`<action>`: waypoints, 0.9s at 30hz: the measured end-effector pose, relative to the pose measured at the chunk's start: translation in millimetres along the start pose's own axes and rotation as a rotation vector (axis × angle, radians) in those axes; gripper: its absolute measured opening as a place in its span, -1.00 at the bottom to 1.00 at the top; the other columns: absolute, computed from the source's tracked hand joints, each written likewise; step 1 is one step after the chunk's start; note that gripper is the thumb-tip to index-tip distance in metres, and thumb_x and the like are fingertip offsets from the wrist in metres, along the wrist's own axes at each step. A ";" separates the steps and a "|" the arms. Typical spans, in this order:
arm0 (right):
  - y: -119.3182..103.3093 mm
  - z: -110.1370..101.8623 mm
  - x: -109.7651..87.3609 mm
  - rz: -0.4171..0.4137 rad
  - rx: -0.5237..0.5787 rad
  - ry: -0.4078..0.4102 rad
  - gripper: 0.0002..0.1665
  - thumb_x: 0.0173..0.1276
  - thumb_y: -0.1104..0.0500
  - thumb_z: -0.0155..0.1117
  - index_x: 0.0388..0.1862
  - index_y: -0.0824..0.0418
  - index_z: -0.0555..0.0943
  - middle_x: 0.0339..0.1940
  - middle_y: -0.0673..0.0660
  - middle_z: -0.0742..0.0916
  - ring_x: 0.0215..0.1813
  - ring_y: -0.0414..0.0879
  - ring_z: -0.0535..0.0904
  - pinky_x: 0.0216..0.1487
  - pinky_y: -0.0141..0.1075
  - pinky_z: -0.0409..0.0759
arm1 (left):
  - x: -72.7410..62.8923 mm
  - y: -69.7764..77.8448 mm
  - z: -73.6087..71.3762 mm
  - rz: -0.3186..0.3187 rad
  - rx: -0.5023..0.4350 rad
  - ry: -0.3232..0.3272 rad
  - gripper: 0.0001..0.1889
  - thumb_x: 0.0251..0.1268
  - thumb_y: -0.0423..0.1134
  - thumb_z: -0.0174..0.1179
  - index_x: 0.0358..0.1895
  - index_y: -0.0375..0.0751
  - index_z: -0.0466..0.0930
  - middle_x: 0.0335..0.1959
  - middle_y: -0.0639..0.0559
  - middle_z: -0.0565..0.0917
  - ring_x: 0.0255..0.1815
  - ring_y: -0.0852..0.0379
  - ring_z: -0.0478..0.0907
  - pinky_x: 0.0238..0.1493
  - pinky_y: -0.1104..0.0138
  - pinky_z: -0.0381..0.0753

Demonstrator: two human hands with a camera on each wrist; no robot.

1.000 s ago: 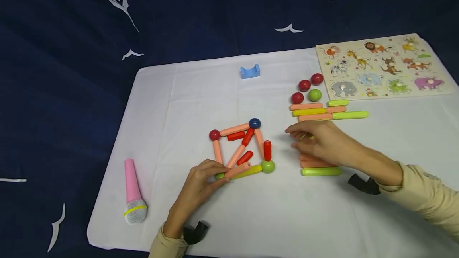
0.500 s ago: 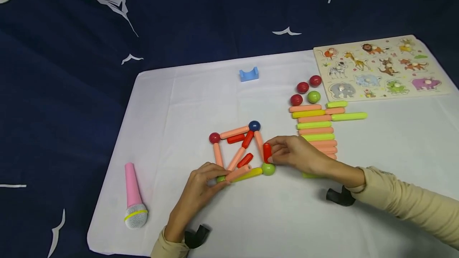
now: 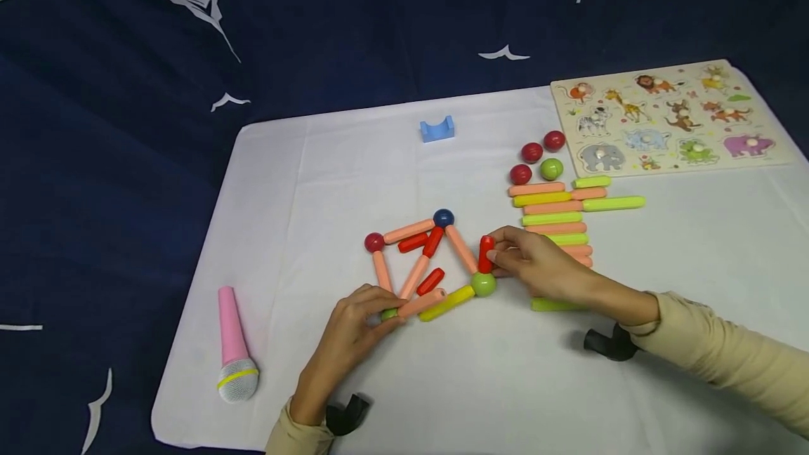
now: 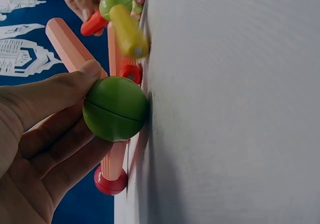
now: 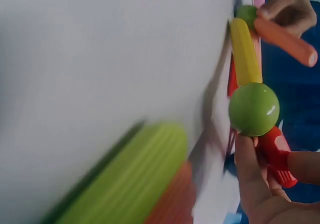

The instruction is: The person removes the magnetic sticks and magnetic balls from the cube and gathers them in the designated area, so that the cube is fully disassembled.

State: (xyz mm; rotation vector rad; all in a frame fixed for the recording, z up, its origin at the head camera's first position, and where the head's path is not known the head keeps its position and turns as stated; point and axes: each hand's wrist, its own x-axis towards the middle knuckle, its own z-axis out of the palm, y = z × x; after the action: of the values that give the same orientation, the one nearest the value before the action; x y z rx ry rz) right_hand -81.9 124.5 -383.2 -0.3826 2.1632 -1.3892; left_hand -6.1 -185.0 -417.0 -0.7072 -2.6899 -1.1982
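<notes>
Rods and balls form a four-sided frame on the white table. My left hand point(image 3: 347, 325) pinches a raised peach rod point(image 3: 422, 302) at the near-left green ball point(image 4: 115, 108); the thumb tip lies right at that ball. My right hand point(image 3: 540, 265) holds an upright short red rod point(image 3: 485, 254) between thumb and fingers, on the near-right green ball point(image 3: 484, 285). A yellow rod point(image 3: 447, 304) sticks out from this ball, its other end apart from the left green ball. A navy ball point(image 3: 444, 218) and dark red ball point(image 3: 374, 243) make the far corners, joined by peach rods.
Loose rods point(image 3: 553, 219) lie in rows at the right, below several loose balls point(image 3: 531, 153). An animal puzzle board point(image 3: 670, 118) lies at the back right. A blue cradle-shaped block point(image 3: 437, 130) stands at the back, a pink toy microphone point(image 3: 235, 343) at the left.
My right hand came left from the loose rods and took hold of the upright red rod. The near-right green ball has shifted right, and the yellow rod's end has parted from the left ball.
</notes>
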 end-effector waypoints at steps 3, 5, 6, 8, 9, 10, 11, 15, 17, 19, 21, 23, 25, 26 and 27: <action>1.1 -3.5 -1.6 0.015 -0.103 0.031 -0.68 0.53 0.23 0.07 0.17 0.34 0.45 -0.08 0.14 0.73 -0.01 -0.04 0.70 0.04 -0.20 0.66 | -0.1 1.0 -2.0 -0.005 0.011 0.002 -0.72 -0.10 -0.40 0.55 -0.22 -0.22 0.79 -0.28 0.12 0.73 -0.25 0.22 0.59 -0.27 0.37 0.66; 2.7 -3.1 -2.1 -0.011 -0.148 0.040 -0.70 0.53 0.25 0.06 0.15 0.35 0.44 -0.09 0.14 0.73 -0.03 -0.03 0.70 0.00 -0.20 0.67 | -0.3 0.8 -2.8 0.000 0.012 0.007 -0.73 -0.09 -0.40 0.55 -0.22 -0.22 0.79 -0.28 0.11 0.73 -0.27 0.20 0.60 -0.29 0.35 0.66; 3.5 -1.8 -1.9 -0.033 -0.175 0.045 -0.72 0.52 0.27 0.06 0.13 0.36 0.44 -0.11 0.13 0.73 -0.06 -0.04 0.70 -0.04 -0.21 0.68 | -0.3 0.6 -3.1 0.002 0.012 0.009 -0.73 -0.09 -0.39 0.55 -0.22 -0.22 0.79 -0.28 0.11 0.73 -0.27 0.18 0.60 -0.30 0.34 0.67; 5.4 2.2 -0.8 -0.106 -0.243 0.065 -0.77 0.49 0.32 0.07 0.08 0.36 0.44 -0.15 0.12 0.71 -0.15 -0.08 0.69 -0.14 -0.26 0.67 | -0.7 0.3 -3.4 0.005 0.015 0.011 -0.73 -0.08 -0.38 0.54 -0.22 -0.21 0.79 -0.27 0.11 0.73 -0.27 0.17 0.61 -0.30 0.33 0.66; 6.4 4.7 0.1 -0.148 -0.276 0.077 -0.79 0.48 0.35 0.08 0.05 0.36 0.43 -0.17 0.11 0.70 -0.19 -0.12 0.69 -0.18 -0.28 0.66 | -0.9 0.2 -3.3 0.006 0.017 0.011 -0.73 -0.08 -0.39 0.54 -0.21 -0.21 0.79 -0.27 0.11 0.73 -0.27 0.17 0.61 -0.30 0.33 0.66; 7.4 7.4 1.3 -0.189 -0.296 0.090 -0.82 0.47 0.38 0.07 0.01 0.36 0.44 -0.18 0.11 0.70 -0.23 -0.14 0.67 -0.22 -0.30 0.66 | -1.2 0.2 -3.3 0.006 0.020 0.011 -0.72 -0.08 -0.38 0.54 -0.21 -0.20 0.78 -0.27 0.12 0.73 -0.26 0.18 0.61 -0.30 0.33 0.66; 8.3 10.0 2.4 -0.224 -0.311 0.104 -0.85 0.45 0.42 0.06 -0.04 0.35 0.45 -0.22 0.10 0.68 -0.27 -0.16 0.66 -0.26 -0.32 0.66 | -1.3 0.3 -3.2 0.006 0.021 0.010 -0.72 -0.08 -0.38 0.54 -0.21 -0.20 0.78 -0.27 0.12 0.73 -0.26 0.19 0.60 -0.29 0.34 0.65; 9.2 16.0 6.3 -0.302 -0.370 0.139 -0.82 0.39 0.50 0.05 -0.10 0.35 0.50 -0.30 0.10 0.66 -0.34 -0.19 0.63 -0.31 -0.37 0.66 | -1.1 -0.1 -4.3 0.001 0.021 0.011 -0.71 -0.09 -0.38 0.55 -0.20 -0.20 0.78 -0.25 0.13 0.73 -0.25 0.21 0.59 -0.27 0.38 0.64; 9.3 16.3 5.5 -0.313 -0.417 0.148 -0.77 0.33 0.53 0.09 -0.10 0.34 0.54 -0.30 0.09 0.66 -0.32 -0.18 0.60 -0.29 -0.34 0.66 | -0.5 0.1 -3.9 -0.004 0.018 0.010 -0.70 -0.09 -0.38 0.55 -0.20 -0.19 0.78 -0.25 0.14 0.72 -0.25 0.22 0.58 -0.26 0.39 0.64; 8.4 16.9 3.2 -0.324 -0.475 0.149 -0.72 0.26 0.53 0.15 -0.09 0.30 0.57 -0.25 0.07 0.66 -0.28 -0.19 0.57 -0.26 -0.32 0.65 | 0.0 0.1 -3.7 -0.007 0.017 0.009 -0.70 -0.10 -0.38 0.55 -0.20 -0.19 0.78 -0.25 0.14 0.72 -0.26 0.22 0.58 -0.26 0.39 0.64; 5.9 19.1 -0.2 -0.357 -0.520 0.136 -0.70 0.22 0.51 0.22 -0.11 0.24 0.59 -0.20 0.03 0.64 -0.24 -0.21 0.54 -0.21 -0.32 0.66 | 0.3 0.2 -3.8 -0.009 0.015 0.009 -0.71 -0.09 -0.39 0.55 -0.20 -0.19 0.78 -0.26 0.14 0.72 -0.26 0.22 0.58 -0.27 0.39 0.64; 2.3 22.3 -4.1 -0.406 -0.551 0.098 -0.72 0.22 0.46 0.27 -0.15 0.16 0.62 -0.19 -0.05 0.63 -0.22 -0.24 0.51 -0.24 -0.36 0.64 | 0.1 0.0 -3.8 -0.014 0.014 0.008 -0.71 -0.09 -0.39 0.55 -0.21 -0.18 0.78 -0.26 0.14 0.72 -0.26 0.22 0.59 -0.27 0.38 0.64; -1.8 27.1 -8.7 -0.470 -0.586 0.028 -0.76 0.24 0.38 0.32 -0.18 0.09 0.63 -0.20 -0.13 0.61 -0.23 -0.29 0.50 -0.26 -0.42 0.63 | -0.6 0.1 -3.7 -0.022 0.009 0.008 -0.72 -0.09 -0.39 0.55 -0.21 -0.18 0.78 -0.26 0.14 0.72 -0.27 0.21 0.59 -0.28 0.37 0.65; -3.6 29.9 -10.9 -0.509 -0.601 -0.017 -0.77 0.25 0.36 0.34 -0.18 0.07 0.64 -0.20 -0.15 0.60 -0.23 -0.31 0.51 -0.25 -0.44 0.62 | -1.0 0.1 -3.6 -0.027 0.007 0.008 -0.72 -0.08 -0.40 0.54 -0.21 -0.18 0.78 -0.26 0.14 0.72 -0.27 0.21 0.59 -0.28 0.36 0.65; -5.2 33.4 -13.1 -0.545 -0.619 -0.069 -0.78 0.25 0.32 0.36 -0.17 0.06 0.65 -0.18 -0.17 0.61 -0.20 -0.31 0.52 -0.23 -0.44 0.62 | -1.6 0.2 -3.4 -0.032 0.006 0.008 -0.72 -0.08 -0.40 0.54 -0.21 -0.18 0.78 -0.26 0.14 0.72 -0.27 0.21 0.59 -0.28 0.36 0.65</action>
State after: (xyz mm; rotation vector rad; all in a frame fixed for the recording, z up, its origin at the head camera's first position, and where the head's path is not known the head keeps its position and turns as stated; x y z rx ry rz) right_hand -52.3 103.8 -385.7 -1.3054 2.5008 -0.8796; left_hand -4.9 -187.9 -415.0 -0.6599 -2.7076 -1.1970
